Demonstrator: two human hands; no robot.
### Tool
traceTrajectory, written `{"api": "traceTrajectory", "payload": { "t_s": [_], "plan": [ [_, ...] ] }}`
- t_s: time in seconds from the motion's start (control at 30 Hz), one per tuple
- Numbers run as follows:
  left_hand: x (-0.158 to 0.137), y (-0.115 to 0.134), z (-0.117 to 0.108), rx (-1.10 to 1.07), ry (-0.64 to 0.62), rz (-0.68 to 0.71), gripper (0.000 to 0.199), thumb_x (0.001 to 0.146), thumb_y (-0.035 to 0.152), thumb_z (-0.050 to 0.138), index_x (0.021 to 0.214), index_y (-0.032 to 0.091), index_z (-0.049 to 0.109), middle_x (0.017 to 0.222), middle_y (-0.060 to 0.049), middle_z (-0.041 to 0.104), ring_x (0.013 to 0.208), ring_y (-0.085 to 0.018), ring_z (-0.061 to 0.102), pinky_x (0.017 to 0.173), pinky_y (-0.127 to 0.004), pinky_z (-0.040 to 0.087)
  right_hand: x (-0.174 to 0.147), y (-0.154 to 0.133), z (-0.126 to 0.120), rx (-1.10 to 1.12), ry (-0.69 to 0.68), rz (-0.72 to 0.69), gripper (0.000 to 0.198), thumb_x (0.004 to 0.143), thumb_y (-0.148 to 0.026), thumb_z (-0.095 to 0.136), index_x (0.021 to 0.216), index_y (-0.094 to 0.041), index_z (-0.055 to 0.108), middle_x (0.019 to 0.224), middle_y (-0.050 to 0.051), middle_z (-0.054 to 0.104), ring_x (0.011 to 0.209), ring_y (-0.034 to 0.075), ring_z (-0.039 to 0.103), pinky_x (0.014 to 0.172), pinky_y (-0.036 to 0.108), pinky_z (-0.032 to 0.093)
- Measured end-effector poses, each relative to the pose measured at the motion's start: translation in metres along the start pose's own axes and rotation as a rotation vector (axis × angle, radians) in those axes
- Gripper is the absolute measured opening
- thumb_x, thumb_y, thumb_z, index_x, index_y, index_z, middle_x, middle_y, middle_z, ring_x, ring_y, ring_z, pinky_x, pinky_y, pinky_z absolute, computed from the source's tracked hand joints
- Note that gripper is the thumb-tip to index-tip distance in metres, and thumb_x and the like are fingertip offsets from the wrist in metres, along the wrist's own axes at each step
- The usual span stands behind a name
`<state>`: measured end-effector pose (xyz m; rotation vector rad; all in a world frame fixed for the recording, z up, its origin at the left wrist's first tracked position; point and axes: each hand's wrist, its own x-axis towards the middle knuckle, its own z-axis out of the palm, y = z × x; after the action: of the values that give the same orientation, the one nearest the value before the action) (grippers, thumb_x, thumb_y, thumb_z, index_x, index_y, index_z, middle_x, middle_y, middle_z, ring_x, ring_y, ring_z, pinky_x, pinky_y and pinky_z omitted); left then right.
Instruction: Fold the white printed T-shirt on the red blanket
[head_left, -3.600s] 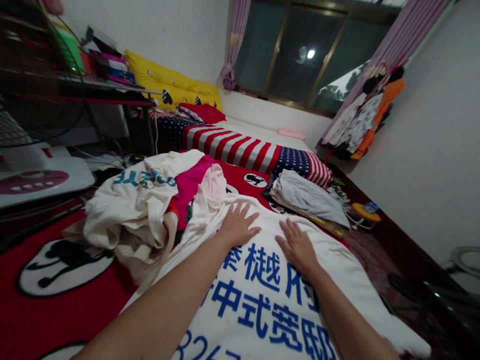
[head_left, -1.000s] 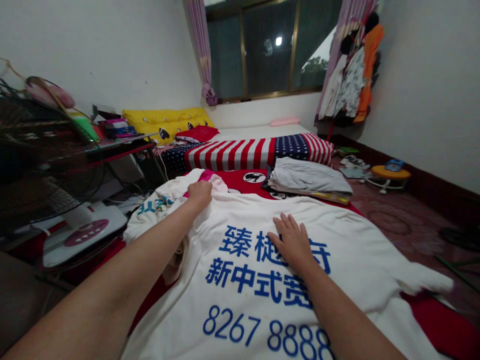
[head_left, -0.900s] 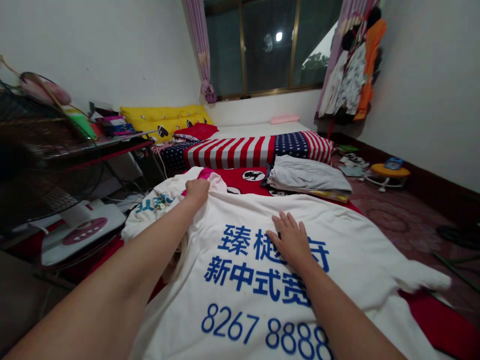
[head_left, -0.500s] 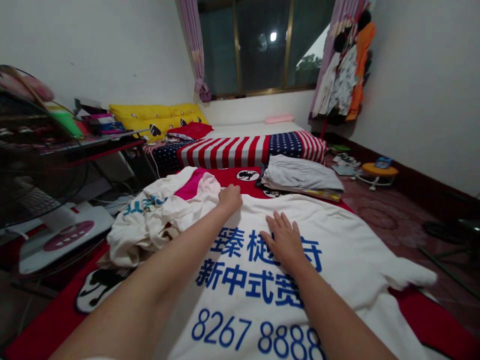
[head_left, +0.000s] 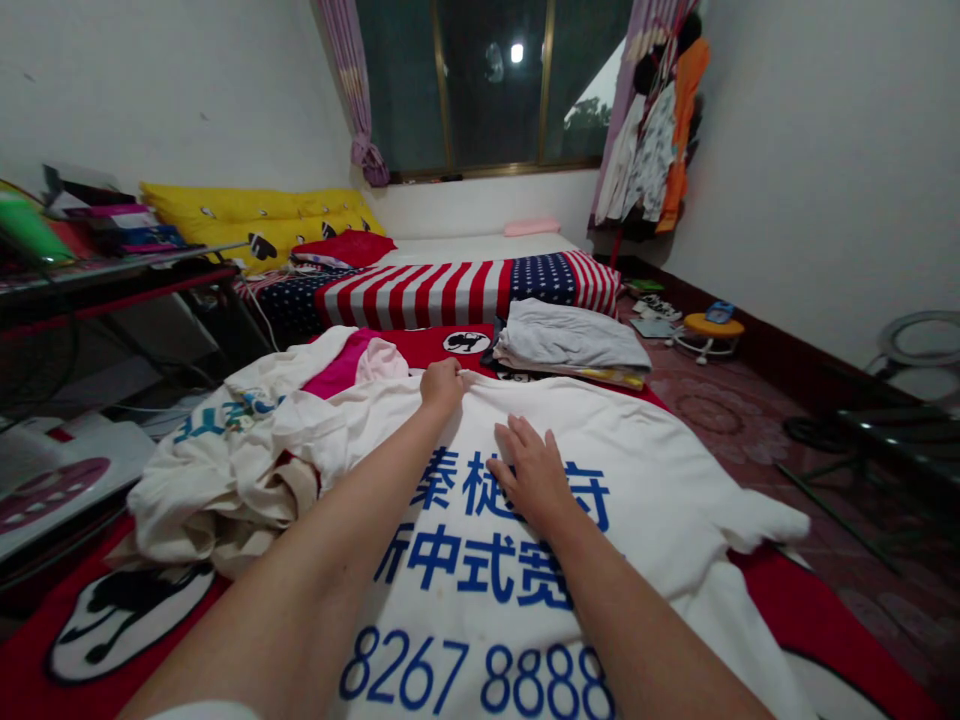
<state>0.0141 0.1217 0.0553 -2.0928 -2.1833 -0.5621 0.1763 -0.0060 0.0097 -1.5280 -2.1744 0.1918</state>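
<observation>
Clothes in a crumpled heap lie leftmost on a red blanket; next, the left hand pinches the far edge of a white shirt, spread out with blue lettering upward; beside it the right hand rests on the shirt, fingers slightly spread; then folded grey garments and a yellow stool

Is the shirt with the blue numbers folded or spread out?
Spread out: the shirt lies wide, its blue numbers showing and a sleeve sticking out.
</observation>
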Motion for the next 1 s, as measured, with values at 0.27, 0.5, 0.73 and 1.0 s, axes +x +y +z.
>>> {"api": "traceTrajectory", "payload": {
  "t_s": [0.27, 0.5, 0.73, 1.0],
  "plan": [
    [-0.073, 0.003, -0.008, -0.111, -0.236, 0.306, 0.052, 0.094, 0.032, 0.044, 0.141, 0.011, 0.040, 0.145, -0.013, 0.042, 0.135, -0.019, 0.037, 0.111, -0.030, 0.030, -0.001, 0.002, 0.000, 0.045, -0.007, -0.003, 0.047, 0.091, -0.037, 0.050, 0.133, -0.017, 0.049, 0.147, 0.015, 0.039, 0.138, 0.028, 0.030, 0.111, 0.055, 0.019],
    [-0.153, -0.026, 0.000, 0.023, -0.238, 0.460, 0.055, 0.095, 0.049, 0.038, 0.144, 0.025, 0.036, 0.155, -0.011, 0.023, 0.143, -0.031, 0.017, 0.113, -0.053, 0.020, 0.003, 0.012, 0.004, 0.243, 0.136, 0.046, 0.034, 0.089, -0.031, 0.053, 0.120, -0.017, 0.060, 0.135, 0.012, 0.055, 0.128, 0.024, 0.046, 0.110, 0.049, 0.026],
    [-0.156, -0.022, 0.000, 0.040, -0.184, 0.456, 0.056, 0.095, 0.051, 0.036, 0.144, 0.026, 0.037, 0.154, -0.010, 0.026, 0.142, -0.031, 0.020, 0.113, -0.051, 0.020, 0.004, 0.013, 0.002, 0.269, 0.097, 0.042, 0.025, 0.085, -0.027, 0.059, 0.107, -0.018, 0.065, 0.131, 0.013, 0.057, 0.127, 0.025, 0.048, 0.109, 0.052, 0.027],
    [-0.196, -0.059, -0.039, -0.091, -0.385, 0.584, 0.056, 0.093, 0.044, 0.044, 0.143, 0.019, 0.039, 0.154, -0.015, 0.024, 0.142, -0.033, 0.020, 0.113, -0.050, 0.020, -0.068, 0.038, -0.066, 0.343, -0.052, -0.140, 0.026, 0.084, -0.026, 0.057, 0.109, -0.020, 0.064, 0.119, 0.009, 0.064, 0.110, 0.021, 0.060, 0.097, 0.038, 0.046]
  ]
}}
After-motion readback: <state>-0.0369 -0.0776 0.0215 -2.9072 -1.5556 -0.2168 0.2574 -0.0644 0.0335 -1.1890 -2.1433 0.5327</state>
